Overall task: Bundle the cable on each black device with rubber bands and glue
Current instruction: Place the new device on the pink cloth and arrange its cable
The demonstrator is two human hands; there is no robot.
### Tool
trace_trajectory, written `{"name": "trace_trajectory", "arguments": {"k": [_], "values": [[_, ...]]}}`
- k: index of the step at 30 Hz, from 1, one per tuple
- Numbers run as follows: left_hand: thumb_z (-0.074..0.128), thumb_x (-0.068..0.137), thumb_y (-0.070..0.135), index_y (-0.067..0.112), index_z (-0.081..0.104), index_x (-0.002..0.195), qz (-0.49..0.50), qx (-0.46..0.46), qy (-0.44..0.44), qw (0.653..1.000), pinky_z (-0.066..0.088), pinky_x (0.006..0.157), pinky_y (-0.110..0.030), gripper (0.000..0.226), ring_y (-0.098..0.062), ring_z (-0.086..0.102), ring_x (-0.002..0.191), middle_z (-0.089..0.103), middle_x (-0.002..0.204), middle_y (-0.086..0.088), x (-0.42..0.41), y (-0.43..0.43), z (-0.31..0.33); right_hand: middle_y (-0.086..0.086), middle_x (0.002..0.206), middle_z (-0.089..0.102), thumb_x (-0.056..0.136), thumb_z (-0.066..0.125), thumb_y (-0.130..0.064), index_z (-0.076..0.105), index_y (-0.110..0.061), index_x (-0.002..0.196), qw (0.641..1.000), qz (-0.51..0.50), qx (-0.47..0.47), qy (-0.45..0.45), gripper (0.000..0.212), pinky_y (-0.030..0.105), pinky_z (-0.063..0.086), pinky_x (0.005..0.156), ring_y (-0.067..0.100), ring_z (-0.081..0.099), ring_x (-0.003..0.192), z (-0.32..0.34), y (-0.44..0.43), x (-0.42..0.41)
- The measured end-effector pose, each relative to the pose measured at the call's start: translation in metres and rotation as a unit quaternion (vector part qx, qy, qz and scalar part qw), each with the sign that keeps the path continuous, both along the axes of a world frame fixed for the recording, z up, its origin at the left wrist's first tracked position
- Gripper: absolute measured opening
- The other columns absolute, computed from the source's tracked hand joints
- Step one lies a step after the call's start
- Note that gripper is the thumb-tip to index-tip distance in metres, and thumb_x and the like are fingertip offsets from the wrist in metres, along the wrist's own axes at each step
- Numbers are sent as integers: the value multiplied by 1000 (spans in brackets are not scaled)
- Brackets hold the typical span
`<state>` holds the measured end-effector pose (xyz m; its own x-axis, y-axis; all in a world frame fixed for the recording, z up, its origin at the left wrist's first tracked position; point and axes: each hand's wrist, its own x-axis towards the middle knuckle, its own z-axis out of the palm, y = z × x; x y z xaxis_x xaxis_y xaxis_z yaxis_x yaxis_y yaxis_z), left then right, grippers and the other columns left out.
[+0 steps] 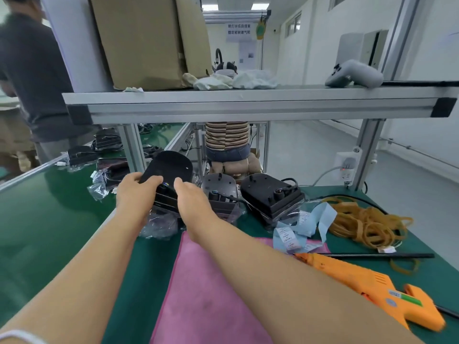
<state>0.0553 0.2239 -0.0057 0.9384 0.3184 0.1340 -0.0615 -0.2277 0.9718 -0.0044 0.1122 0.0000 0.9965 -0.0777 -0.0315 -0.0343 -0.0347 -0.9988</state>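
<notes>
Both my hands hold one black device point(171, 170) tilted up at the far middle of the green table point(49, 219). My left hand point(135, 197) grips its left edge, fingers curled over the rim. My right hand point(191, 202) grips its near right side. Two more black devices lie to the right: one point(219, 192) close by in clear wrap, another point(270, 194) with its cable coiled on top. A heap of tan rubber bands point(367, 224) lies at the right. An orange glue gun point(372, 286) rests at the near right.
A pink cloth point(211, 294) lies under my right forearm. Blue label strips point(303, 227) sit beside the bands. An aluminium shelf point(248, 105) overhangs the table, carrying a cardboard box point(149, 40). More bagged devices point(106, 170) lie at the left. A person point(32, 70) stands far left.
</notes>
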Motion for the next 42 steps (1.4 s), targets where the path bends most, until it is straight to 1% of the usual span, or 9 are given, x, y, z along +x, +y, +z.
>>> {"name": "trace_trajectory", "arguments": {"k": [4,8,14,17,20,27,31,35,42], "values": [[74,79,21,15,70,103,0,-148,-32,989,52,65,-28,25,-17,64,73,68,85,-1,-39,3,-2,-5,68,46,94,39,-29,43,-18,67,995,-18,-20,-96,30,37,34,66,16,38,65,7,-5,-41],[69,86,16,13,66,108,-34,-275,8,961,48,46,-22,22,-16,63,64,67,82,-5,-95,-10,-22,-12,117,66,93,55,-22,67,-22,116,985,-61,-80,-142,26,19,42,98,1,57,104,-12,-30,-87],[66,87,16,15,71,105,-83,-318,115,938,53,54,-33,19,-21,69,66,74,85,-10,-169,-57,-69,-16,127,48,86,67,-31,51,-32,121,980,-193,-2,-48,39,9,33,92,-8,47,110,-58,-96,-125],[59,95,21,11,67,117,-121,-233,134,956,51,62,-24,25,-17,65,83,71,97,-3,-196,-77,-82,-8,139,52,88,63,-42,49,-23,135,984,-136,105,48,52,37,38,110,13,51,125,-78,-119,-133],[65,90,9,16,69,109,-124,-157,117,973,41,48,-2,20,12,62,61,70,77,22,-217,-88,-86,-3,118,69,90,58,-37,63,-26,116,987,-126,80,62,29,48,48,102,19,64,112,-90,-132,-143],[68,48,44,27,63,111,-229,40,175,957,51,77,-19,66,-1,69,84,74,92,13,-247,-99,-88,-17,118,52,99,44,-12,49,-24,140,981,-149,-93,77,43,22,35,93,6,47,112,-99,-162,-163],[48,82,69,27,66,87,-287,347,102,887,40,80,-18,46,-1,55,82,63,84,14,-218,-81,-75,-6,148,45,101,42,-14,41,-21,147,976,-132,-155,82,46,24,31,109,10,41,133,-101,-163,-162],[49,99,42,22,37,67,-250,204,98,941,30,64,-30,39,-15,37,66,39,68,2,-171,-97,-55,-6,145,49,100,45,-7,45,-20,144,980,-140,-126,57,46,25,33,112,7,45,131,-105,-158,-166],[59,96,38,13,65,103,-295,-47,199,933,36,50,-20,27,-12,49,64,74,99,-6,-125,-157,-39,-30,109,68,94,43,9,62,-37,113,990,-134,-43,-11,54,4,42,92,-18,56,108,-96,-157,-165]]}}
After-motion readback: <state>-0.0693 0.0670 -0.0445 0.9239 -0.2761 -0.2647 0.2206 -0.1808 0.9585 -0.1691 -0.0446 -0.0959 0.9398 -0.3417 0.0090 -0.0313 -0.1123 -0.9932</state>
